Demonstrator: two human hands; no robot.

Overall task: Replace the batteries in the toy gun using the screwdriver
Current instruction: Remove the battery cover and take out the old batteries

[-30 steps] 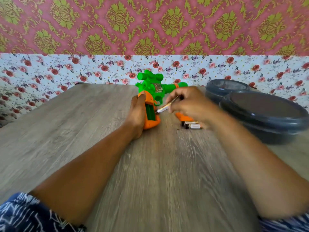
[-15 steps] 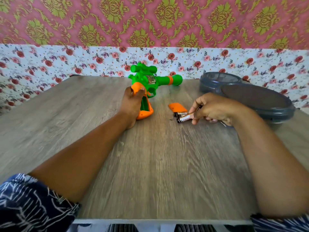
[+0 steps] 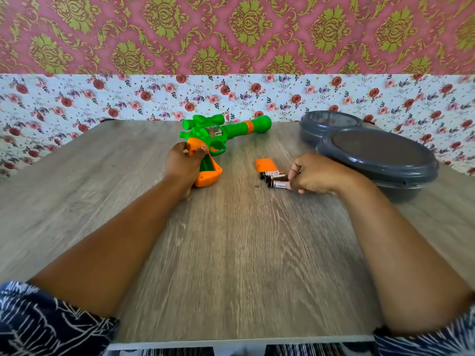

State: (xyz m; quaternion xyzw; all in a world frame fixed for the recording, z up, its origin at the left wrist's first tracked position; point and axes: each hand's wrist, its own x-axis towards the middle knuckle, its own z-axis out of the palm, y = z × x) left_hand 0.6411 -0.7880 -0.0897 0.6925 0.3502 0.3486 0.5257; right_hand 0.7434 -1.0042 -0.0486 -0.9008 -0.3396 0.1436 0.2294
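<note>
toy gun (image 3: 221,133): glossy plastic | table (image 3: 231,253): matt wood-grain | bowls (image 3: 380,160): smooth grey plastic

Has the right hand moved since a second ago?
Yes. The right hand has left the toy gun grip and gone rightward toward the grey tubs; it now pinches a battery near the orange cover.

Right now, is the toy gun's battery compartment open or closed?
Open: the orange cover lies on the table, off the toy gun.
</note>
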